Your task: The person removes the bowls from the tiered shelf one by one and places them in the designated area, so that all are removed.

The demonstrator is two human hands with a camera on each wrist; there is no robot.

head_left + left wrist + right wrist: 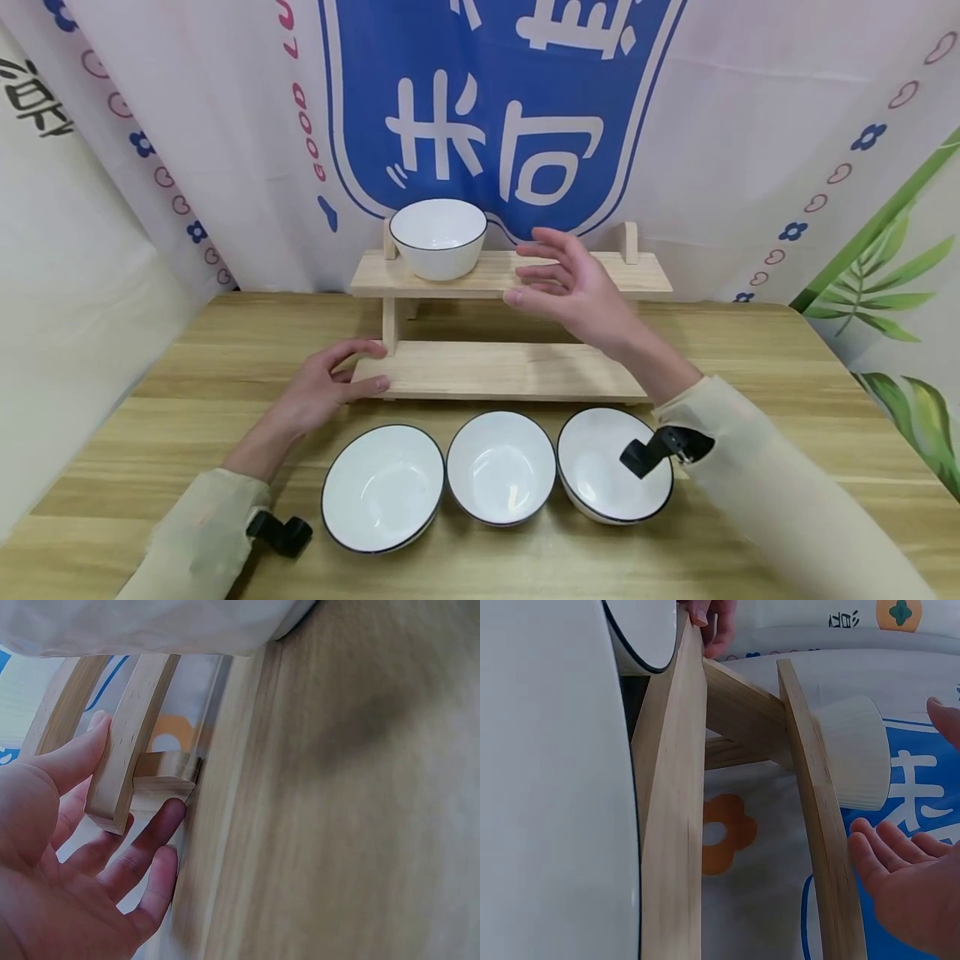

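Observation:
A two-tier wooden shelf (510, 371) stands on the table. My left hand (318, 387) holds the left end of its lower board, thumb on one face and fingers about the other in the left wrist view. A white bowl (441, 237) with a dark rim sits upright on the left part of the upper tier. To the right of that bowl, my right hand (573, 287) hovers at the upper board with fingers spread and nothing in it. In the right wrist view its fingers (877, 847) are near the upper board and apart from the bowl.
In front of the shelf, three more white bowls stand in a row: a left one (382, 489), a middle one (502, 468) and a right one (611, 467), partly behind my right wrist camera. A printed curtain (735, 125) hangs behind the wooden table (750, 400).

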